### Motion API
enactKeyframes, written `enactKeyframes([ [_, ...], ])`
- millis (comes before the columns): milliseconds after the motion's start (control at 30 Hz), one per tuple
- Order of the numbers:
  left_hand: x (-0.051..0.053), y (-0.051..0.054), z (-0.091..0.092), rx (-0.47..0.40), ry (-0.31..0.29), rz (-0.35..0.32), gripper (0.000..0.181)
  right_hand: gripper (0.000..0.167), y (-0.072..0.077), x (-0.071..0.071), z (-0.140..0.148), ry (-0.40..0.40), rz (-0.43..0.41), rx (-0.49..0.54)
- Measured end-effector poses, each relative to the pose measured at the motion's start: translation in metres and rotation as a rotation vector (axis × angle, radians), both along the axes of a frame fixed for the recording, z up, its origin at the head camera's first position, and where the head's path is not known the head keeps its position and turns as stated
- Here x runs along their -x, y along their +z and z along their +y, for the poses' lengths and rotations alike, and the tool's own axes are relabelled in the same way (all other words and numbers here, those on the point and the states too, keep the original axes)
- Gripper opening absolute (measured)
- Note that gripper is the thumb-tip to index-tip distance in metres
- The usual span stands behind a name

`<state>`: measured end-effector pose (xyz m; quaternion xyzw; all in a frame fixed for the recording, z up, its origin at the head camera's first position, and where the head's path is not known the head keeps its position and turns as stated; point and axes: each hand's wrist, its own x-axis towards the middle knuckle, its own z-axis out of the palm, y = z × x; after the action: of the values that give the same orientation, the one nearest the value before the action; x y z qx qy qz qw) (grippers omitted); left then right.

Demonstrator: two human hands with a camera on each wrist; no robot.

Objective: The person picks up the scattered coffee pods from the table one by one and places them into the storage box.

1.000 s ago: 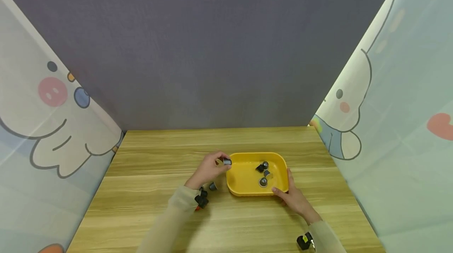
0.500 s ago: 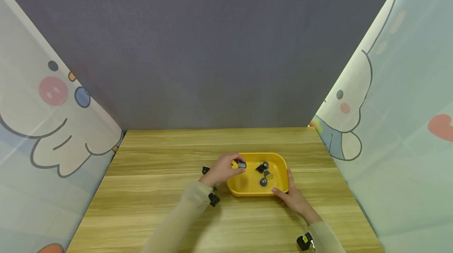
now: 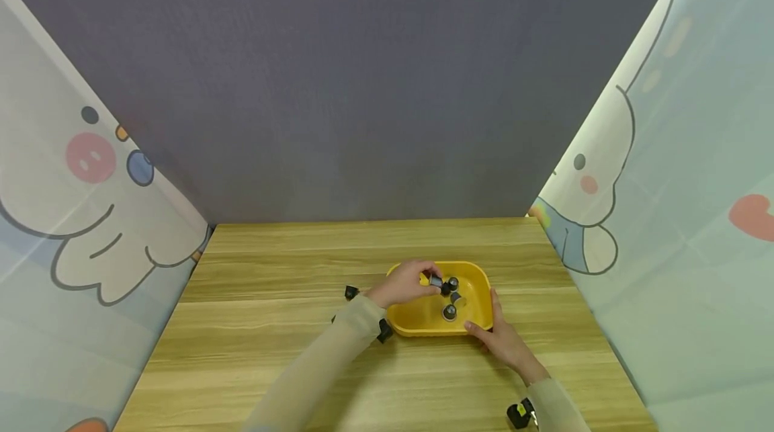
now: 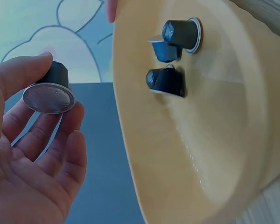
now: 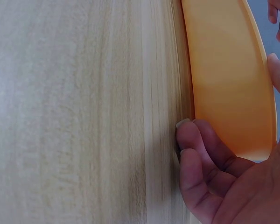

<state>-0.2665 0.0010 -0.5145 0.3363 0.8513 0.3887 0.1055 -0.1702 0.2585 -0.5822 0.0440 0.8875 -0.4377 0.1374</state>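
Note:
In the head view my left hand (image 3: 406,284) pinches a dark coffee capsule (image 3: 435,281) above the yellow tray (image 3: 417,332). The left wrist view shows this capsule (image 4: 52,93) between thumb and fingers, its flat silvery lid facing the camera. Several other dark capsules lie inside the tray, among them one (image 3: 449,312) near its front side. My right hand (image 3: 506,341) grips the tray's right end, thumb at the rim; in the right wrist view its fingers (image 5: 196,158) curl low against the outer wall of the tray (image 5: 231,79).
A dark capsule (image 3: 351,292) lies on the wooden table (image 3: 254,324) left of the tray, with other dark items partly hidden by the left sleeve. A black wrist device (image 3: 519,414) sits beside the right sleeve. A grey panel (image 3: 375,96) stands behind the table.
My left hand has carried its capsule rightward, from the tray's left rim to over the middle, close to the capsules inside. The right hand and the tray have stayed in place.

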Motion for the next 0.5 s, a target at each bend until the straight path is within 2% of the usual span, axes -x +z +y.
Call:
enactKeyframes([
  [267,0.004,-0.004,0.017,0.038,-0.037,-0.025,0.024,0.107,-0.002,0.0,-0.001,-0.003,-0.005,0.016],
  [500,0.002,-0.012,0.021,0.023,-0.025,-0.061,0.025,0.107,-0.002,0.001,0.0,-0.003,-0.004,0.011],
])
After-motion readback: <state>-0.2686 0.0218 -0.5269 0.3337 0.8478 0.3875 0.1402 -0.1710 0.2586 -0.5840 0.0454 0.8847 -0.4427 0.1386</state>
